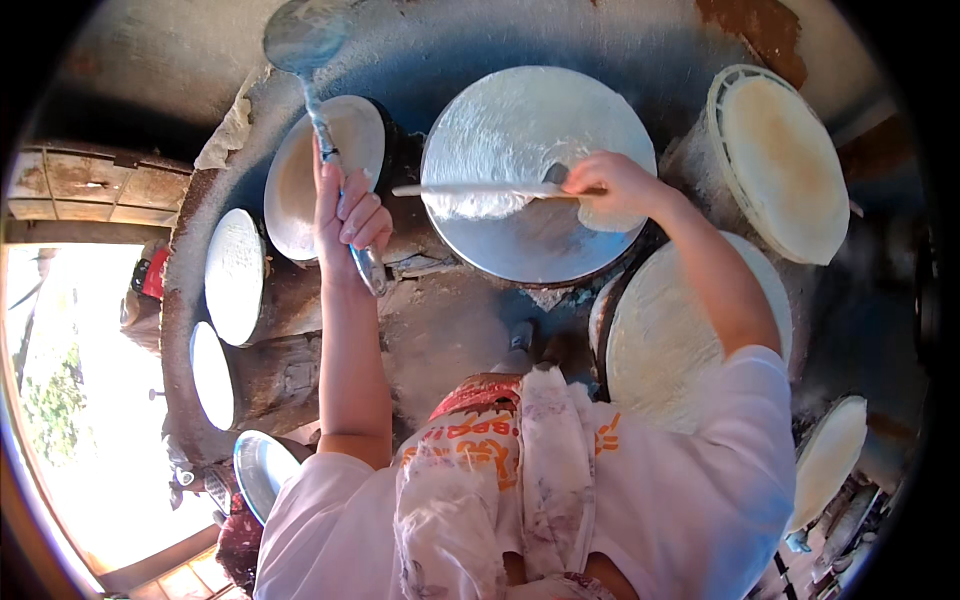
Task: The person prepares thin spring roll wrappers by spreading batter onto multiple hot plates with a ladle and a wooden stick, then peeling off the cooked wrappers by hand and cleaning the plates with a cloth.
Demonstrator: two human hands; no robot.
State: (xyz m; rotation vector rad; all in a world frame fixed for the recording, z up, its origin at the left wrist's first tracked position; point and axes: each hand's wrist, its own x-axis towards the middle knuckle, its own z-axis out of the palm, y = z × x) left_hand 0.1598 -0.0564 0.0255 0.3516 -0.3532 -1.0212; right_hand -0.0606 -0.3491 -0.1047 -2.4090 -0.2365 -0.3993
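My left hand (pixel 350 208) is closed around the handle of a long ladle (pixel 318 118), held bowl upward beside the left edge of the central griddle. Over that round griddle (pixel 535 255), my right hand (pixel 615 185) grips a thin, straight batter spreader (pixel 465 189) that lies crosswise. Pale wet batter (pixel 530 115) coats the far part of the plate. White batter is banked along the spreader's middle, while the near part of the plate looks barer and bluish. A small dark piece, perhaps the spreader's handle, shows at my right fingertips.
More round griddles stand around me: a tan-topped one (pixel 325 180) at left, a pale one (pixel 235 277) beyond it, a batter-covered one (pixel 690 330) under my right arm. A round rimmed tray (pixel 785 165) leans at far right. A basin (pixel 265 470) sits at lower left.
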